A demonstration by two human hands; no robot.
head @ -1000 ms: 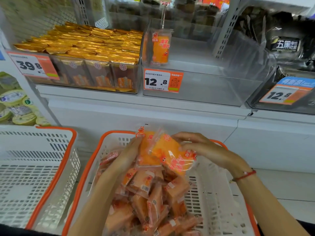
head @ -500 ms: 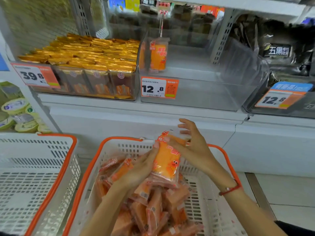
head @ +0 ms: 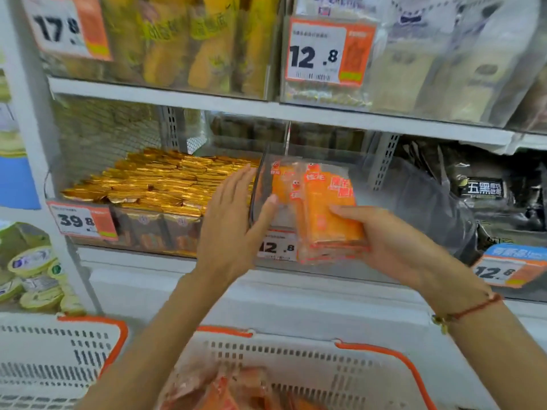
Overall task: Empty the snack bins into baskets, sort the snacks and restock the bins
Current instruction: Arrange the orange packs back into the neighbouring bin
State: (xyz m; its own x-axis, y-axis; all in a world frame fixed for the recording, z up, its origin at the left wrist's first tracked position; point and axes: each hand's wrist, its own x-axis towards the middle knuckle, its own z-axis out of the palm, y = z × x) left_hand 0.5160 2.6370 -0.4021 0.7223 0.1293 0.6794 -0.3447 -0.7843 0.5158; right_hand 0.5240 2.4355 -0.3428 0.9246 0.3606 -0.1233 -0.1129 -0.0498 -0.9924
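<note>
My right hand point(head: 390, 241) grips a stack of orange snack packets point(head: 328, 211) and holds it at the front of the clear middle bin point(head: 381, 184) on the shelf. My left hand point(head: 233, 223) is spread flat, fingers straight, with its thumb against the bin's left front corner. One orange packet point(head: 281, 182) hangs inside the bin at its left side. Below, the white basket with orange rim point(head: 296, 362) holds more orange packets point(head: 233, 389).
A bin of gold-wrapped snacks point(head: 165, 182) sits left of the clear bin, dark packets point(head: 479, 184) to its right. A second white basket point(head: 53, 356) stands at lower left. Upper shelf bins point(head: 189, 42) hang overhead with price tags.
Both hands rose from the basket to the shelf. The right hand carried the orange packets up to the clear bin; the left hand let go and now rests open at the bin's corner.
</note>
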